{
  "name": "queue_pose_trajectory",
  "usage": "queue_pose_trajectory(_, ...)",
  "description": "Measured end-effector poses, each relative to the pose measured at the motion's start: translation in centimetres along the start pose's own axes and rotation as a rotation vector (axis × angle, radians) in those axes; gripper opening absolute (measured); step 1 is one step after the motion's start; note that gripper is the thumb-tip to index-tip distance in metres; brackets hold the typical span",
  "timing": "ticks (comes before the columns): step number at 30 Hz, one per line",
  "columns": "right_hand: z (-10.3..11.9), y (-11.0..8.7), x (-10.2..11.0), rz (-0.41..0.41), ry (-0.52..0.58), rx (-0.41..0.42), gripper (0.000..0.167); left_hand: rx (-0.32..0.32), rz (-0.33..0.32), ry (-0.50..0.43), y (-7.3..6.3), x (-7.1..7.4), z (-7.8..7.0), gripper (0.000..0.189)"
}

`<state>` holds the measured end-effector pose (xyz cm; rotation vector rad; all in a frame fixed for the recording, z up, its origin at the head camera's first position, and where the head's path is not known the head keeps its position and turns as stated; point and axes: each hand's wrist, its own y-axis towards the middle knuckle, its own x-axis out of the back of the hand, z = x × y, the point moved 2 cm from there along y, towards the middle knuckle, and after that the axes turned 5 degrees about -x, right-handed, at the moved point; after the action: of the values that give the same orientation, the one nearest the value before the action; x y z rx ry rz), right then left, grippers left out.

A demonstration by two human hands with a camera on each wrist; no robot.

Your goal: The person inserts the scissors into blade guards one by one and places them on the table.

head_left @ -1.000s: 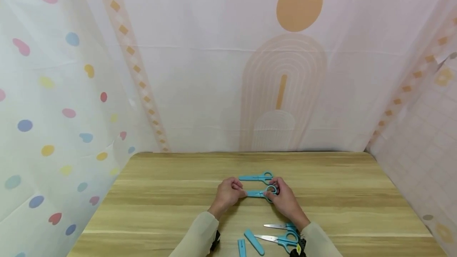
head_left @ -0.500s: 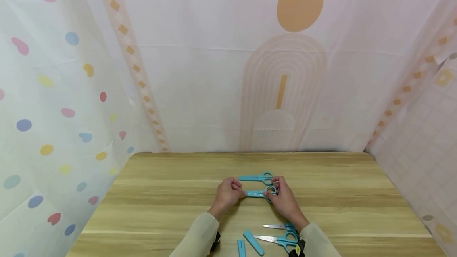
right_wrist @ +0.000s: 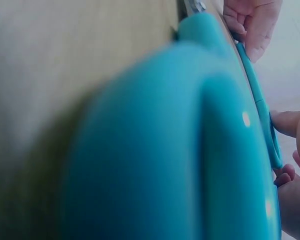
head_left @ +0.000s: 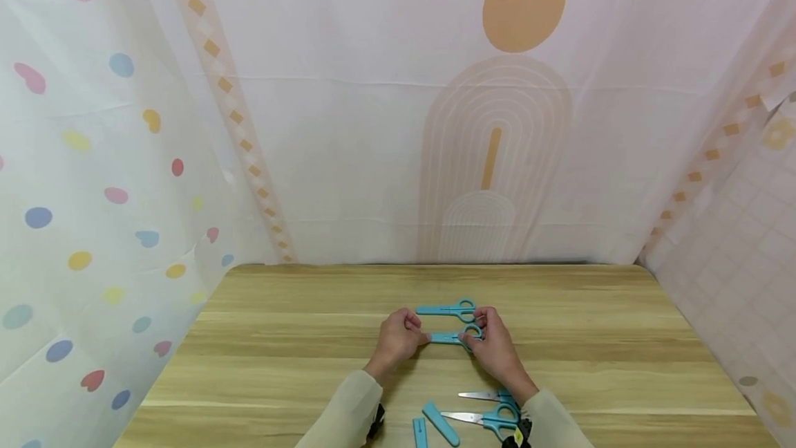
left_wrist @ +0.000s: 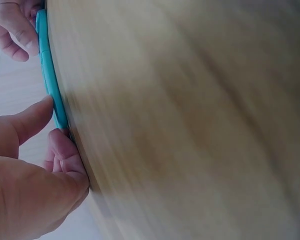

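Both our left hand (head_left: 398, 335) and right hand (head_left: 494, 346) pinch light-blue, plastic-sheathed scissors (head_left: 444, 338), unmoved, at six o'clock of their twin (head_left: 438, 310): placement seems settled.

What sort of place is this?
Likely an indoor tabletop work spot, perhaps screened off: a wood-grain table, patterned hangings on three sides, and blue-handled scissors laid out.
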<state>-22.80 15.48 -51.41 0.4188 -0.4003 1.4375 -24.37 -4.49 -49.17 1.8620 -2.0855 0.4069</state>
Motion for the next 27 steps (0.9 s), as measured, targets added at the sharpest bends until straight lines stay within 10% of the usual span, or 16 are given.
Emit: queue_pose_trajectory(27, 1.3, 0.4, 1.9, 0.119, 0.168, -0.190, 0.034, 0.084, 0.017, -0.100, -0.4, 1.9, 0.6, 0.028)
